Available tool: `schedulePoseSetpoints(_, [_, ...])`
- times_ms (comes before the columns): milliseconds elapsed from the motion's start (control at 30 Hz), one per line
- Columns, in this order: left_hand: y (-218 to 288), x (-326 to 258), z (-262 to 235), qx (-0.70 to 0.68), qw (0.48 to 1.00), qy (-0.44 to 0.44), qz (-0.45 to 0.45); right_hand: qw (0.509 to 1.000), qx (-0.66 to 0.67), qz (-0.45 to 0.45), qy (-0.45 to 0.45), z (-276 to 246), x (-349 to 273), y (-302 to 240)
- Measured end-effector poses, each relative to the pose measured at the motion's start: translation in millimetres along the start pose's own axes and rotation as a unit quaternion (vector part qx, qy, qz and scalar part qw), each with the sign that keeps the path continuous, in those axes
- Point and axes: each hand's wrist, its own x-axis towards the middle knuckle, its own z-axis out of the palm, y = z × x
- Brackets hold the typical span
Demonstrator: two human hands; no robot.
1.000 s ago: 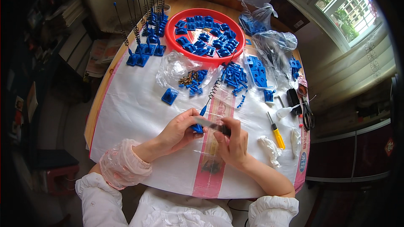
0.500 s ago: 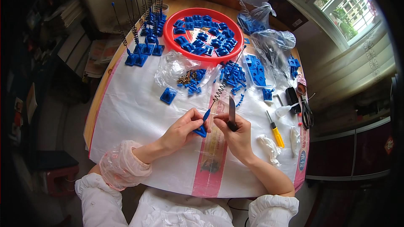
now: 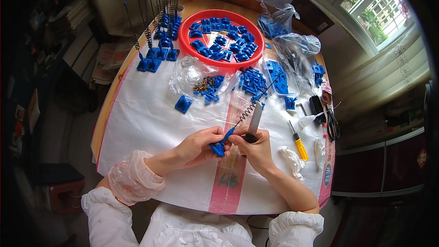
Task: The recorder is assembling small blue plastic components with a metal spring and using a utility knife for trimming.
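My left hand [image 3: 200, 143] is closed on a blue plastic base [image 3: 218, 149]. A blue sleeve [image 3: 229, 133] joins this base to a thin black coil spring [image 3: 248, 110], which slants up and to the right. In my right hand [image 3: 257, 150] is a knife [image 3: 256, 121], its blade pointing up past the spring. The thumb and fingertips of that hand are at the blue sleeve, close to the left fingers; whether they pinch it I cannot tell. The underside of the base is partly hidden by my fingers.
Behind my hands lie loose blue pegs [image 3: 253, 80], brass screws [image 3: 206, 83] and a single blue base [image 3: 184, 104]. A red tray [image 3: 183, 41] holds many blue parts. Finished spring stands [image 3: 155, 55] rise at the far left. A yellow-handled screwdriver [image 3: 300, 147] and scissors [image 3: 333, 126] lie right.
The blue base and its spring have tilted further to the right. My right hand has moved left to meet the sleeve, and the knife blade now leans right.
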Motion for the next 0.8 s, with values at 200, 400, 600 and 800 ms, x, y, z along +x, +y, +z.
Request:
schedulePoseSetpoints(200, [8, -2, 0, -0.075, 0.997, 0.004, -0.007, 0.998, -0.058, -0.008, 0.03, -1, 1, 5])
schedulePoseSetpoints(400, [10, -1, -5, -0.118, 0.993, 0.006, 0.007, 0.998, -0.027, 0.004, 0.061, -3, 1, 11])
schedulePoseSetpoints(600, [13, -2, -8, -0.13, 0.991, 0.036, -0.001, 0.995, 0.021, -0.025, 0.091, -2, 0, 6])
schedulePoseSetpoints(800, [15, -3, -10, -0.14, 0.99, 0.008, -0.012, 0.991, -0.009, -0.095, 0.097, -10, -5, -17])
